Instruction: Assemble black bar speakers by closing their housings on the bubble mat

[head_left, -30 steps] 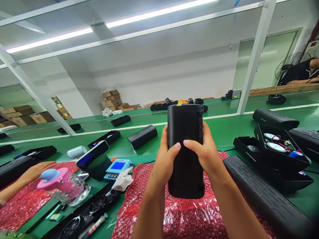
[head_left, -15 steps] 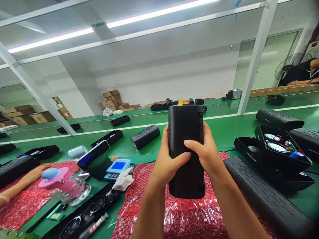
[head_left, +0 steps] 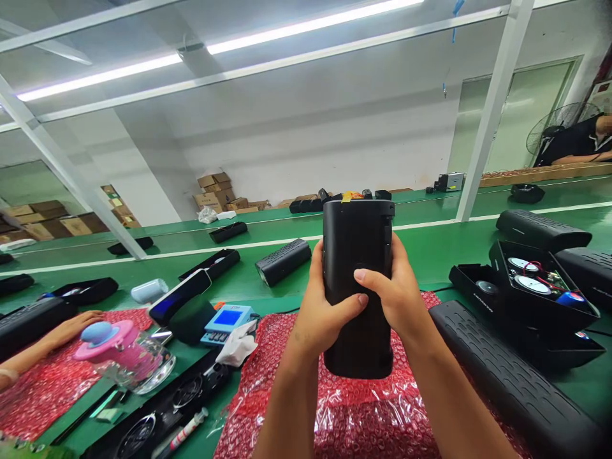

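Both my hands grip a black speaker, held upright in front of me with a smooth face turned my way. My left hand wraps its left side, and my right hand wraps the right side. Both thumbs press on the near face, while the other fingers are hidden behind. A bit of yellow tape shows at the top edge. Below lies red bubble wrap on the green bench. To the right rests a long black textured speaker shell, close to my right forearm.
Opened speaker housings with wires stand at right. On the left are a blue device with a screen, crumpled tissue, a jug with a pink lid, and a long speaker panel. A co-worker's hand rests at far left.
My grip and the speaker stay nearly still. Several speakers on the green belt have shifted slightly to the right.
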Motion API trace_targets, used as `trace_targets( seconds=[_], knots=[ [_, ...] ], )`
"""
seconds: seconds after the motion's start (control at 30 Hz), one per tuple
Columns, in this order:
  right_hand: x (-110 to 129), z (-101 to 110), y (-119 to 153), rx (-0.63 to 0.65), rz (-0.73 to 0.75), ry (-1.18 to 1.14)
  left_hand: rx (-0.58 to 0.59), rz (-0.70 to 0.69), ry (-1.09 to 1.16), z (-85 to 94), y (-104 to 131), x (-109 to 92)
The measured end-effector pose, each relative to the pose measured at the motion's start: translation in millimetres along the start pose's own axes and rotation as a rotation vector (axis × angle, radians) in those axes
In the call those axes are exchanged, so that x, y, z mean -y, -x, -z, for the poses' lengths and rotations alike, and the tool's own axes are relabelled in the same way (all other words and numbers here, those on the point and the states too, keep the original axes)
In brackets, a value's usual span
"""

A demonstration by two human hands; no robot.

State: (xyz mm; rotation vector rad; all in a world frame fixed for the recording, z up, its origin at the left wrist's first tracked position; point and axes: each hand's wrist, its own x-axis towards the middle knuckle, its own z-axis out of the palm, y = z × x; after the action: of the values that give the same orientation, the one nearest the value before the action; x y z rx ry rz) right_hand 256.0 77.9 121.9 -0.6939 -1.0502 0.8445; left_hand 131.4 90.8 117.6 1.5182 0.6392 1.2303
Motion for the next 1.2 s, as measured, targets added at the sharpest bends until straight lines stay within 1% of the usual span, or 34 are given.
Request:
trace_targets(
  seconds=[0.27, 0.43, 0.63, 0.83, 0.9, 0.97, 1.07, 1.2],
  knots=[
    [2.0, 0.6, 3.2, -0.001, 0.02, 0.018, 0.005, -0.04, -0.009, -0.9, 1.9, 3.8],
    [1.5, 0.9, 4.1, -0.008, 0.017, 0.007, 0.001, -0.025, -0.024, -1.2, 3.0, 2.9],
    [-1.0, 1.8, 0.6, 0.022, 0.004, -0.037, -0.019, -0.014, -0.042, -0.8, 4.1, 1.0],
    [-0.2, 3.8, -0.6, 0.013, -0.006, 0.022, -0.006, -0.011, -0.026, -2.4, 2.4, 2.4],
    [1.2, 4.3, 0.2, 0.015, -0.008, 0.016, 0.001, -0.026, -0.024, -3.3, 2.6, 2.4],
    [3.0, 4.1, 1.8, 0.035, -0.012, 0.004, -0.022, -0.047, -0.035, -4.1, 4.3, 1.5],
    [5.7, 2.9, 5.0, 0.044, 0.01, 0.023, -0.047, -0.058, -0.038, -4.9, 8.0, 0.0],
    [6.0, 3.7, 5.0, 0.015, 0.04, 0.036, -0.023, -0.046, -0.011, -5.7, 7.4, 1.8]
  ],
)
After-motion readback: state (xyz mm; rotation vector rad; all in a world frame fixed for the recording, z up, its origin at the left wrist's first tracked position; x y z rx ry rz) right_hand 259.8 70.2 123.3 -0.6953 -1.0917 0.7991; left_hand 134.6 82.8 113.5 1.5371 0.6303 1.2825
